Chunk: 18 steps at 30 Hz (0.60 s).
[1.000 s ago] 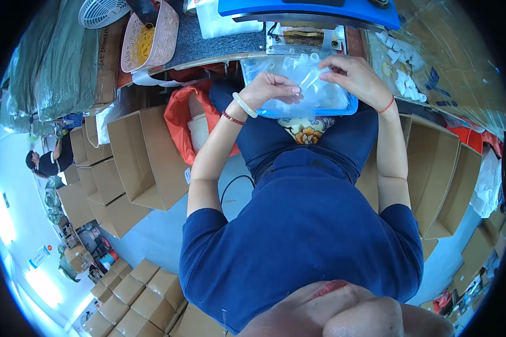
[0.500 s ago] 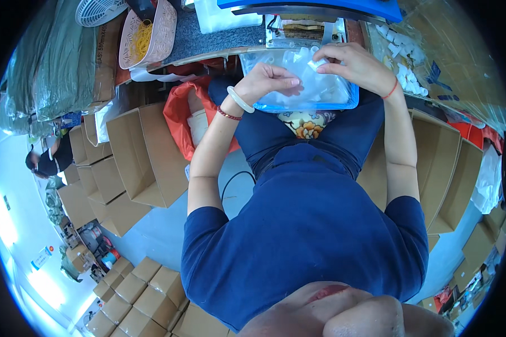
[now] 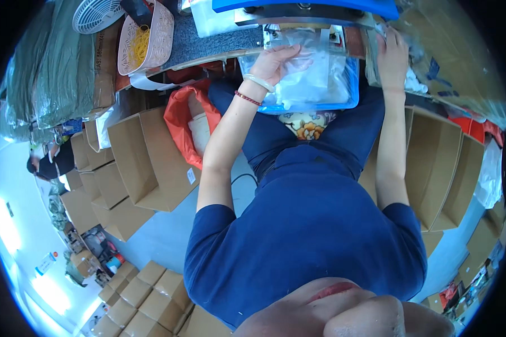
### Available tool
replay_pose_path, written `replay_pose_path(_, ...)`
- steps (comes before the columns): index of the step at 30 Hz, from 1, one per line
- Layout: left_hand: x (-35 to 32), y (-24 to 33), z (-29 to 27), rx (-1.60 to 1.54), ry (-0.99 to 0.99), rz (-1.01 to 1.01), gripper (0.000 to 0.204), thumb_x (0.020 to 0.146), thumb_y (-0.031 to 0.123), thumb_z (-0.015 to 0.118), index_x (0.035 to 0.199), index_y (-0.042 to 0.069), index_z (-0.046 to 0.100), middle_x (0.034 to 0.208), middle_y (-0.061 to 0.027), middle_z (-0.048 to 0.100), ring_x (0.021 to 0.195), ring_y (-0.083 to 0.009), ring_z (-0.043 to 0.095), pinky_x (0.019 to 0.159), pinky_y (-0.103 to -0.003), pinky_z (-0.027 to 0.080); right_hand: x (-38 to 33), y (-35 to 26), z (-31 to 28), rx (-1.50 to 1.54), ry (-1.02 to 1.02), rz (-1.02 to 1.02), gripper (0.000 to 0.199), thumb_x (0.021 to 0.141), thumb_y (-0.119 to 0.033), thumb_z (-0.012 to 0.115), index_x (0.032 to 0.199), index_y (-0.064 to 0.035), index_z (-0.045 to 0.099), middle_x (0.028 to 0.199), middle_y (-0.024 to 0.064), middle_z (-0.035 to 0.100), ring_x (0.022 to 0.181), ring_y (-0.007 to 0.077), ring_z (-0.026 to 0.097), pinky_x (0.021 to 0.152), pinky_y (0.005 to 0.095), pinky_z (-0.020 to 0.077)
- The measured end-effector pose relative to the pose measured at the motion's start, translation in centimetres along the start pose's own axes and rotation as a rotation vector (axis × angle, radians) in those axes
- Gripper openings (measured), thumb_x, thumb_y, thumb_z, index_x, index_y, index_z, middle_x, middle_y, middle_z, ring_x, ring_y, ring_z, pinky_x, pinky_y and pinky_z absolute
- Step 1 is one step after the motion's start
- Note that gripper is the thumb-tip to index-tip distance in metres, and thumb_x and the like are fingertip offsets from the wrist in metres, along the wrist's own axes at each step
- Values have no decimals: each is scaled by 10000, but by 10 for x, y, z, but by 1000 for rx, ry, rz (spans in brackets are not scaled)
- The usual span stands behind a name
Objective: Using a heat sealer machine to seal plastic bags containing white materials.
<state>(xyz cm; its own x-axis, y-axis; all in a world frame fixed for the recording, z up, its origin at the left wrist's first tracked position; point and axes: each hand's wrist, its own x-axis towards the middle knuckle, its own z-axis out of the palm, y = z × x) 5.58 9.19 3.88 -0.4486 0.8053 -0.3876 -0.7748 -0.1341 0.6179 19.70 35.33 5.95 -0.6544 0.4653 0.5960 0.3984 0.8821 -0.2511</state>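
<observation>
My left hand [image 3: 272,63] is at the front of a machine with a blue top [image 3: 303,5]. Its thumb and fingers close on a thin clear plastic bag [image 3: 305,40], partly blurred. Below lies a blue-rimmed tray [image 3: 351,101] filled with clear plastic bags [image 3: 315,81]. My right hand [image 3: 392,59] reaches to the right of the machine, among small white pieces [image 3: 413,83]. Its fingers are bent down; what they grip is hidden and blurred.
A pink basket [image 3: 162,36] of yellow rubber bands [image 3: 140,48] stands at the left, beside a white fan-like grille [image 3: 97,16]. Open cardboard boxes [image 3: 152,163] flank me. A red bag [image 3: 180,121] stands by my left leg; another person [image 3: 56,160] is far left.
My right hand has left the tray and moved right to the white pieces. My left hand has moved forward to the machine with a clear bag in its fingers.
</observation>
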Motion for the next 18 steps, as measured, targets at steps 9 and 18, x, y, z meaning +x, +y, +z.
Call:
replay_pose_path(9,16,-120,-96,1959,-146,242,669,884,537,570,1472,284,377,1540,-137,315,1439,-382,198,1140,-580,180,-9,29,41,-121,-89,-111,294,836,-110,624,1126,-152,643,1194,41,620,1103,293,541,957,430,454)
replay_pose_path(18,72,-110,-140,1971,-53,-511,502,918,352,487,1365,124,513,1398,-179,490,1280,-345,467,1086,-445,340,-7,19,27,-257,-165,-48,268,850,-220,635,1116,-187,644,1156,11,596,1091,273,534,831,475,460)
